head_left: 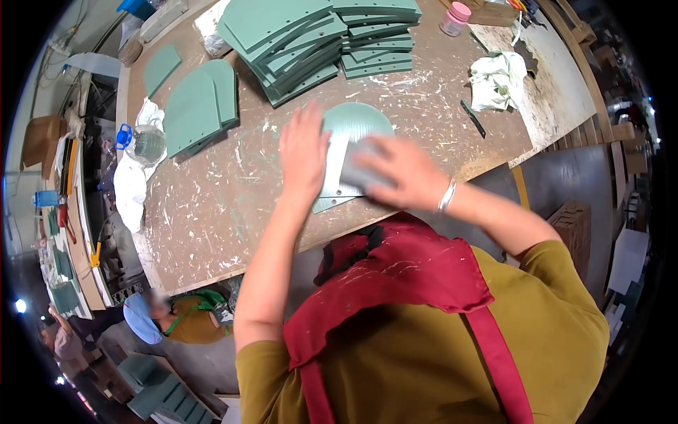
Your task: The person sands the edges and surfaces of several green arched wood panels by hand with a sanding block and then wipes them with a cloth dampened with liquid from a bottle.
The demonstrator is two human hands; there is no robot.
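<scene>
A pale green panel with a rounded top lies near the table's front edge, with small holes along its lower side. Part of another green piece shows beneath it. My left hand rests flat along the panel's left side, fingers stretched out. In my right hand, smeared by motion, is a grey pad that looks like a sanding block, pressed against the panel's face. A pale, whitish strip shows on the panel between the pad and my left hand.
Stacked green panels stand at the back, with more panels to the left. A water jug, white cloth, pink bottle, crumpled cloth and dark thin tool lie around the table. Another person is at lower left.
</scene>
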